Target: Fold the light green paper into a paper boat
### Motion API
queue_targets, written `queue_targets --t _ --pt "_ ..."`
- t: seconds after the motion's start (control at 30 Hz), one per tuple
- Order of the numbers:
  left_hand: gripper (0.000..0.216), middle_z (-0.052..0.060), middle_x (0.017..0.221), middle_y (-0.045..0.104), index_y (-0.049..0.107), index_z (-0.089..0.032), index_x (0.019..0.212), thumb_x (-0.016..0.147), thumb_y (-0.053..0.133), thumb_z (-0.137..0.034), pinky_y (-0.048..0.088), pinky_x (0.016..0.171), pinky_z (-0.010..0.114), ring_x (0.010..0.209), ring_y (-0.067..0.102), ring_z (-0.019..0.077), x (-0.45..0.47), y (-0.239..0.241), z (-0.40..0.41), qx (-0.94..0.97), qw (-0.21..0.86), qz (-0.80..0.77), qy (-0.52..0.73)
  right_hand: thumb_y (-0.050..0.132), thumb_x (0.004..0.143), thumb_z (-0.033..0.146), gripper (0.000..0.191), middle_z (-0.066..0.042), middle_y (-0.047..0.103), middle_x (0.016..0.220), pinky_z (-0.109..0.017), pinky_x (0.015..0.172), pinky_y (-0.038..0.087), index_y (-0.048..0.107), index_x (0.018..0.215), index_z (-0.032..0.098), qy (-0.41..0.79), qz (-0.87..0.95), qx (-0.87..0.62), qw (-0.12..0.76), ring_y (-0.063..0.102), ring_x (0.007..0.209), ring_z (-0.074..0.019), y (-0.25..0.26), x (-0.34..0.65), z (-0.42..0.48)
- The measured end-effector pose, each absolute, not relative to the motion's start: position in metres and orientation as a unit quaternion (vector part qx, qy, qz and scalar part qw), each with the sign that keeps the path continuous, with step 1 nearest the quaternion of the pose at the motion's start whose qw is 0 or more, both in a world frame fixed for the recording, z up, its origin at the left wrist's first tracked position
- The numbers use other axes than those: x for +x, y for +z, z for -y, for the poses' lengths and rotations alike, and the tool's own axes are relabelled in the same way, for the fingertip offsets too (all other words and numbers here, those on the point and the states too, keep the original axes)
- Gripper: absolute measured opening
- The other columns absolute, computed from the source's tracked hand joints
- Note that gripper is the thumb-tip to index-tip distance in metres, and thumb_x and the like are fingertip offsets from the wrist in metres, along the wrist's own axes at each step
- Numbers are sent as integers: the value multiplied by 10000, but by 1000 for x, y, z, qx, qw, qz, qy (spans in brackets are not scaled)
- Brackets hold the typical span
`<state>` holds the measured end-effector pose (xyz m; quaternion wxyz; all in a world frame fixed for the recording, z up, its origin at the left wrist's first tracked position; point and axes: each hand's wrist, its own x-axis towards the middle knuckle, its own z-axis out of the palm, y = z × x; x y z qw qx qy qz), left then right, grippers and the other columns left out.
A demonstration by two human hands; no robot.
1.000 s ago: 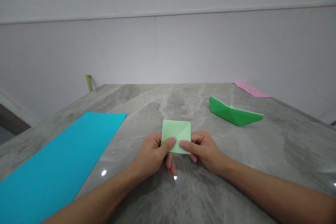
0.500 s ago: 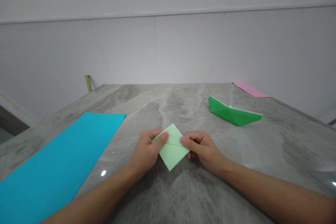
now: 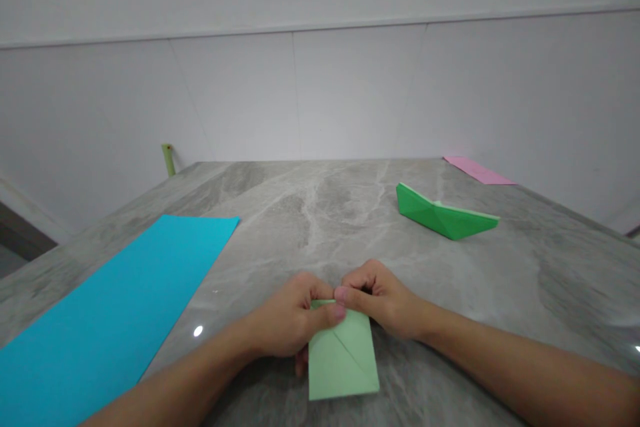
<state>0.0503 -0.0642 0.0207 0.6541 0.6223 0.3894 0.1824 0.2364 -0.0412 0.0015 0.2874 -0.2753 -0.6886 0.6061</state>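
A square of folded light green paper [image 3: 343, 361] is held low in the middle of the head view, with a diagonal crease or slit across its face. My left hand [image 3: 295, 315] is closed on its upper left part, thumb lying on top and fingers behind. My right hand [image 3: 383, 297] pinches the top edge, its thumb close beside the left thumb. The fingers behind the paper are mostly hidden.
A green folded paper boat [image 3: 447, 215] stands at right on the grey marbled table [image 3: 310, 213]. A large blue sheet [image 3: 115, 307] lies at left. A pink sheet [image 3: 479, 171] rests at the far right, by the white wall [image 3: 350, 93].
Both hands have brought the folded paper nearer to me. It has turned from a diamond to a square with level edges, and my right hand has shifted to its top edge.
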Motion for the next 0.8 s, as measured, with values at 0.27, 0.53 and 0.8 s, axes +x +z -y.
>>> queue_targets --t 0.27,0.53,0.8 --pt "433 -35 422 446 529 -151 569 752 576 -541 299 250 158 297 405 73 53 20 61 575 604 -449 322 626 771 532 464 72 358 438 -202 390 187 465 541 162 618 622 -325 353 283 404 -48 -1 232 35" --pt "338 -35 491 482 541 -157 662 817 538 -457 386 317 186 390 463 103 49 22 44 505 459 -507 527 630 778 485 373 30 531 487 -177 361 265 549 634 151 602 562 -394 408 396 370 -51 -1 231 33" --pt "224 18 707 631 636 -126 839 738 660 -325 471 601 233 645 583 141 57 18 50 585 571 -420 394 638 797 442 302 61 444 492 -195 381 261 595 714 154 538 550 -421 481 364 402 -61 -4 231 34"
